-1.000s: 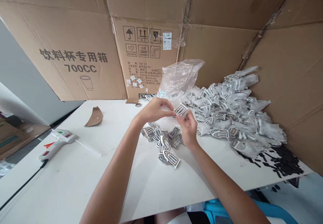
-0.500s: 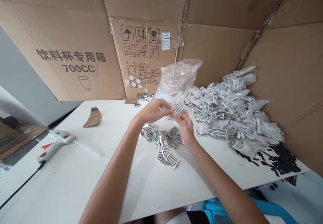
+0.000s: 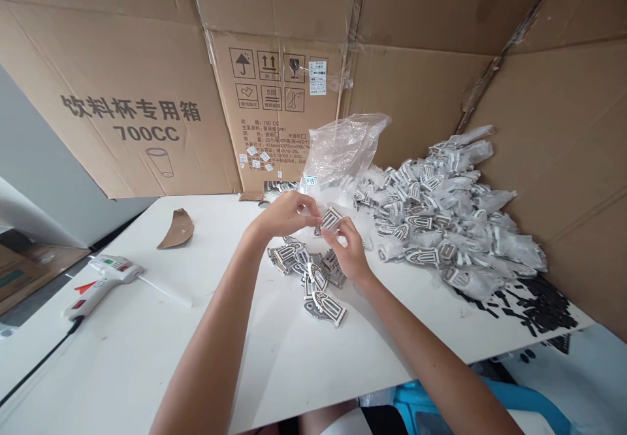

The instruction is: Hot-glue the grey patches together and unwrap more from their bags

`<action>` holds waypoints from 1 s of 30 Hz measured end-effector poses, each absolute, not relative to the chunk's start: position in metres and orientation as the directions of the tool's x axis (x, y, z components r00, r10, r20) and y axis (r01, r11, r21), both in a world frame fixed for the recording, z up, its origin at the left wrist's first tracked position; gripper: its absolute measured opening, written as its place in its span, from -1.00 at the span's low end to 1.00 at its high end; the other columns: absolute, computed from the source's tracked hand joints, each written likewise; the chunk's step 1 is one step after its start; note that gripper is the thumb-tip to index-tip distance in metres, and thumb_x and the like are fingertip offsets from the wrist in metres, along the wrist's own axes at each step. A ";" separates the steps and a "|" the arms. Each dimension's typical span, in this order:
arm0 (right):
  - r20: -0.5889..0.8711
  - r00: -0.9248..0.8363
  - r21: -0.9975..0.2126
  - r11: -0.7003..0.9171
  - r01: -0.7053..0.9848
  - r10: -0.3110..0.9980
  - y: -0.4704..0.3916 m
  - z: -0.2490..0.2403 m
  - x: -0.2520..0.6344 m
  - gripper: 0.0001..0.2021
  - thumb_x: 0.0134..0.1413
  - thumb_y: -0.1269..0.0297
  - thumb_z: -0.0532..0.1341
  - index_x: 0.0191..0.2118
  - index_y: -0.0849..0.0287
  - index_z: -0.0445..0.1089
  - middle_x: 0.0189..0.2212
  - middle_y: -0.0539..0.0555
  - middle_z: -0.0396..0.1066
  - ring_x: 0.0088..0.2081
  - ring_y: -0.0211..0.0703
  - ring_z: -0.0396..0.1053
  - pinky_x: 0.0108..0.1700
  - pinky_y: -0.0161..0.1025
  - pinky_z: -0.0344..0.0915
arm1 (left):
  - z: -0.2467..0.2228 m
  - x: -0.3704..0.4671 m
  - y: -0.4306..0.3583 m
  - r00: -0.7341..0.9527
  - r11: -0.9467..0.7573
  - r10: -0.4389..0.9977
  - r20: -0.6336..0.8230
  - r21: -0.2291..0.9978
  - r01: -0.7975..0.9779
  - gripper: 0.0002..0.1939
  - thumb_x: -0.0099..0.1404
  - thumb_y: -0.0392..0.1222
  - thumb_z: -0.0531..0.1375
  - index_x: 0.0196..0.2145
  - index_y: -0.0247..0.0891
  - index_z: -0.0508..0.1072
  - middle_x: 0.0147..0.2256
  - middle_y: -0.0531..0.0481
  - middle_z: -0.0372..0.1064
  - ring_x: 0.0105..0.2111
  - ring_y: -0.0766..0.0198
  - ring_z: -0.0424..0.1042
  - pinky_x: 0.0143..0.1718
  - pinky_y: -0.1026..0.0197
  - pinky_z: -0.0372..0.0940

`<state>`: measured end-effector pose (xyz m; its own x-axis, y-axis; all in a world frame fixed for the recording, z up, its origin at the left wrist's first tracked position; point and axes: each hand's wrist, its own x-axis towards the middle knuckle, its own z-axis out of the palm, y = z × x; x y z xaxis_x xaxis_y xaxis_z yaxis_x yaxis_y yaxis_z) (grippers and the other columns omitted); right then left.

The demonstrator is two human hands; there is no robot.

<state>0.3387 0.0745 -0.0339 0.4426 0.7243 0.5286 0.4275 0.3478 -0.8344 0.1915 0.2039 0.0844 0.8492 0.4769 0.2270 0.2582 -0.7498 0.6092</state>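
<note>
A small white-and-grey arched window-shaped piece (image 3: 331,218) is held up between my two hands, above the middle of the table. My left hand (image 3: 289,215) pinches its left edge with thumb and fingertips. From the right, my right hand (image 3: 351,249) grips its lower right side. Below them lies a loose heap of similar arched pieces (image 3: 329,307), white and grey, partly hidden by my right hand. Just behind my hands a clear plastic bag (image 3: 343,151) stands on the table, its lower part partly covered.
A large pile of bagged arched pieces (image 3: 426,219) fills the right back. Small black strips (image 3: 543,311) lie by the right edge. At left are a white glue gun (image 3: 100,285) with a cord and a torn cardboard scrap (image 3: 176,229). Cardboard walls (image 3: 411,102) enclose the back.
Both hands have shifted slightly left with the arched piece, partly because the whole view moved a little. The piece stays between them.
</note>
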 end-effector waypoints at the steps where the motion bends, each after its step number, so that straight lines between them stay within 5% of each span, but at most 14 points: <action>1: 0.533 0.436 -0.831 0.352 0.430 0.725 0.074 -0.034 0.339 -0.73 0.35 -0.02 0.29 -0.26 0.06 0.46 -0.23 -0.01 0.28 -0.15 -0.09 0.32 -0.01 -0.14 0.26 | 0.086 0.190 0.204 0.848 -0.731 0.490 0.200 0.624 0.275 -0.85 0.21 -0.08 0.35 -0.45 -0.16 0.61 -0.34 0.00 0.58 -0.28 0.15 0.47 -0.21 0.12 0.28; 9: 0.537 0.587 -0.838 0.304 0.453 0.605 0.078 -0.038 0.354 -0.59 0.48 -0.05 0.04 -0.26 0.08 0.48 -0.19 0.09 0.40 -0.13 -0.02 0.40 -0.04 -0.09 0.32 | 0.089 0.188 0.201 0.829 -0.632 0.551 0.091 0.694 0.344 -0.89 0.16 -0.12 0.31 -0.47 -0.15 0.60 -0.38 0.04 0.57 -0.31 0.17 0.46 -0.31 0.15 0.22; 14: 0.556 0.758 -0.754 -0.178 0.633 0.341 0.082 -0.055 0.377 -0.82 0.25 0.12 0.22 -0.20 0.12 0.42 0.04 0.27 0.29 0.16 0.26 0.23 0.22 0.17 0.18 | 0.090 0.187 0.201 0.834 -0.647 0.543 0.097 0.681 0.343 -0.88 0.16 -0.20 0.26 -0.48 -0.15 0.61 -0.33 0.05 0.63 -0.27 0.16 0.53 -0.26 0.15 0.27; 19: 0.500 0.731 -0.583 -0.444 0.680 0.465 0.084 -0.072 0.394 -0.46 0.05 0.47 0.20 0.20 0.22 0.32 0.28 0.44 0.17 0.31 0.44 0.07 0.26 0.25 0.06 | 0.089 0.189 0.201 0.821 -0.667 0.541 0.180 0.686 0.289 -0.88 0.16 -0.17 0.27 -0.50 -0.16 0.59 -0.43 0.06 0.54 -0.38 0.22 0.43 -0.35 0.17 0.21; 24: 0.449 0.688 -0.541 -0.440 0.717 0.570 0.084 -0.078 0.404 -0.42 0.07 0.57 0.14 0.23 0.15 0.35 0.02 0.31 0.51 0.16 0.35 0.26 0.18 0.18 0.04 | 0.087 0.189 0.203 0.808 -0.685 0.529 0.260 0.692 0.226 -0.86 0.16 -0.12 0.31 -0.51 -0.18 0.59 -0.48 0.06 0.47 -0.42 0.27 0.35 -0.38 0.19 0.17; 30: 0.450 0.641 -0.477 -0.440 0.761 0.622 0.083 -0.077 0.407 -0.67 0.17 0.58 0.17 -0.04 0.12 0.51 -0.28 0.15 0.55 -0.12 0.14 0.43 0.07 0.02 0.08 | 0.088 0.186 0.204 0.777 -0.707 0.565 0.276 0.648 0.284 -0.85 0.21 -0.10 0.34 -0.48 -0.17 0.62 -0.45 0.03 0.51 -0.40 0.23 0.38 -0.33 0.17 0.21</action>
